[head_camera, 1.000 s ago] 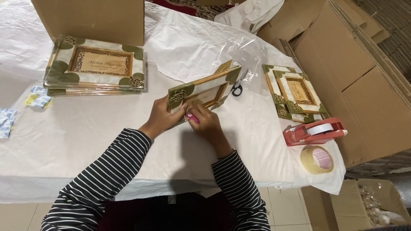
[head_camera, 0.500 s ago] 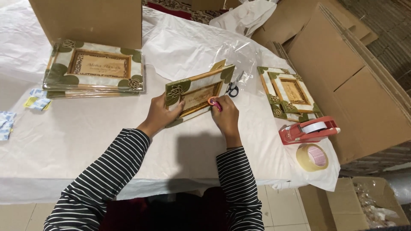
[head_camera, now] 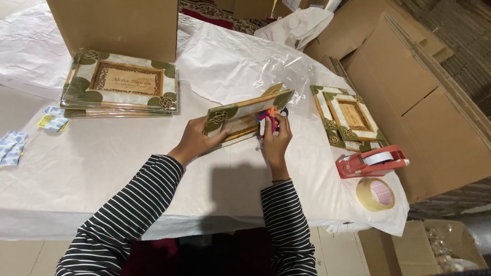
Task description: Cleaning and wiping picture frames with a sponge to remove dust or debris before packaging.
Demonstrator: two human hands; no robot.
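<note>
Since half a second ago the right hand (head_camera: 276, 138) has slid up along the frame (head_camera: 245, 116), from its lower right edge toward the right end, and now sits at about 3 o'clock of it; the frame itself has tipped a little more upright and the left hand (head_camera: 197, 140) has kept its place at the frame's lower left corner. The left hand is curled around that corner, thumb on the decorated front, fingers behind, grasping the frame firmly. The right hand is closed around a small pink and orange tool (head_camera: 268, 118), pressing it against the frame's right part; what kind of tool it is cannot be told. A dark pair of scissors (head_camera: 284, 111) shows just past the fingertips, partly hidden by the hand. The frame stands tilted on its long edge near the middle of the white-covered surface (head_camera: 128, 168), its green and gold corners facing the person. At 10 o'clock from it lies a stack of like frames (head_camera: 120, 84) in front of a cardboard box (head_camera: 115, 25). At 3 o'clock, another frame (head_camera: 350, 120) lies flat, and beyond it at 4 o'clock sit a red tape dispenser (head_camera: 371, 161) and a roll of tape (head_camera: 376, 194) near the surface's corner. Clear plastic wrap (head_camera: 240, 69) lies at 12 o'clock. Small blue packets (head_camera: 13, 148) lie at the far left edge.
</note>
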